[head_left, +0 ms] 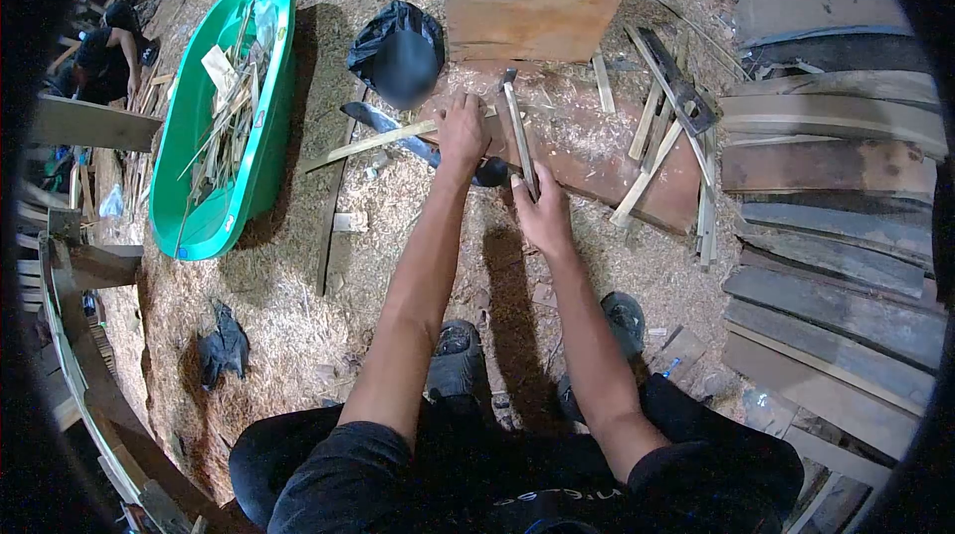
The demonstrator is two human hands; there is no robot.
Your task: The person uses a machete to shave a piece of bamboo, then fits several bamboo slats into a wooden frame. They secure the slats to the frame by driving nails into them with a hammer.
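My left hand (464, 132) is closed around a thin pale wooden strip (370, 146), which reaches out to the left over the sawdust. A hammer (519, 131) is in my right hand (543, 210), gripped low on its handle, with the head pointing away from me. Both hands are over the near edge of a flat reddish-brown board (597, 151) scattered with shavings. Beneath the strip lies a long dark tool with a bluish blade (370, 117) and a rounded black end (490, 173), partly hidden by my left hand.
A green tub (284, 77) with wood scraps stands at left, near a crouching person (107, 52). Beyond my hands are a black plastic bag (373, 47) and an upright wooden panel (532, 19). Loose strips (652, 171) lie right of centre, curved planks (826, 166) along the right side.
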